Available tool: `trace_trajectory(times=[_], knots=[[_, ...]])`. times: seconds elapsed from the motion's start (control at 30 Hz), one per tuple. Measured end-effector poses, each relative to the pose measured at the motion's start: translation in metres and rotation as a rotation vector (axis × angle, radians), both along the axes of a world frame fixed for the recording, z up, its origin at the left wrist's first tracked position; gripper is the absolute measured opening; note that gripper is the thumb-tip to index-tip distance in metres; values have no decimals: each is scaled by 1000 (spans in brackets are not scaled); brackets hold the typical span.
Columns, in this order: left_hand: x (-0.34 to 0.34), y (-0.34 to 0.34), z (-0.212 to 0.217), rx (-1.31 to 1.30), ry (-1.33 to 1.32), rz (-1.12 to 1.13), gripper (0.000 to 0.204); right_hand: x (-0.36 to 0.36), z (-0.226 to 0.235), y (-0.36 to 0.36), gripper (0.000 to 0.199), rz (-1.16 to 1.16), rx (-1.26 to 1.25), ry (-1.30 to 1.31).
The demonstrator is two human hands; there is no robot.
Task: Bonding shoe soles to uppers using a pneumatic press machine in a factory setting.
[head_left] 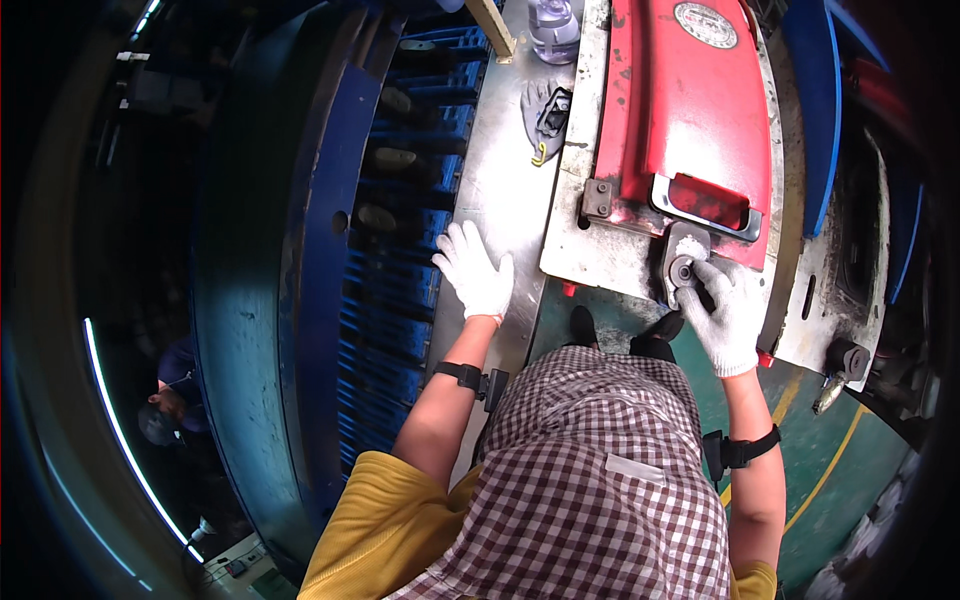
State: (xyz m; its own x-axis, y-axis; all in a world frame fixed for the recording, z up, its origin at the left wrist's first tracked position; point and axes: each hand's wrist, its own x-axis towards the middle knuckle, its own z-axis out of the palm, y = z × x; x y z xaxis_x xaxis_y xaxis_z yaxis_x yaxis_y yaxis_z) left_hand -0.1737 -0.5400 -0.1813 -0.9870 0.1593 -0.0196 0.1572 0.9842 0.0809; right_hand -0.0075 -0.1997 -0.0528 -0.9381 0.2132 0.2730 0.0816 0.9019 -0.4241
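My left hand (476,272) wears a white glove. Its fingers are spread over the edge of a bare metal bench (510,180), holding nothing. On the right, my gloved right hand (722,318) has its thumb and fingers closed on a grey metal latch plate (688,243) with a round ring in it. The latch plate sits at the near end of a red curved mould (705,110), just below a chrome-rimmed rectangular opening (707,205). A small metal block (597,198) with bolts is fixed at the mould's left corner. The fingertips partly hide the latch plate's lower end.
A worn white base plate (590,255) bears the mould. On the bench are a clear bottle (553,32) and a grey glove-like item (545,112). Blue slatted racks (425,225) stand at left. A second plate with a fitting (848,358) lies right. Another person (175,400) is far left.
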Motion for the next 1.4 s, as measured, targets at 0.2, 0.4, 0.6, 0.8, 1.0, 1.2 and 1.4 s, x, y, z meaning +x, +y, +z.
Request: trace_trajectory(times=[0.2,0.4,0.6,0.8,1.0,1.2,1.4], knots=[[0,-24,-22,103,-12,-27,92,0,3,-2,37,-44,10,-30],[17,-39,-26,448,-80,64,76,0,3,-2,36,-58,9,-9],[29,6,11,1062,-373,126,58,2,-1,-1,37,-64,-1,-23],[21,54,31,878,-342,88,72,2,-3,-1,39,-69,-34,-20],[11,60,12,1082,-174,261,65,2,-1,0,39,-74,-44,-29],[16,27,3,923,-261,130,62,7,-7,2,39,-91,-86,-83],[24,33,10,711,-381,-16,72,3,-4,1,36,-98,-143,-73]])
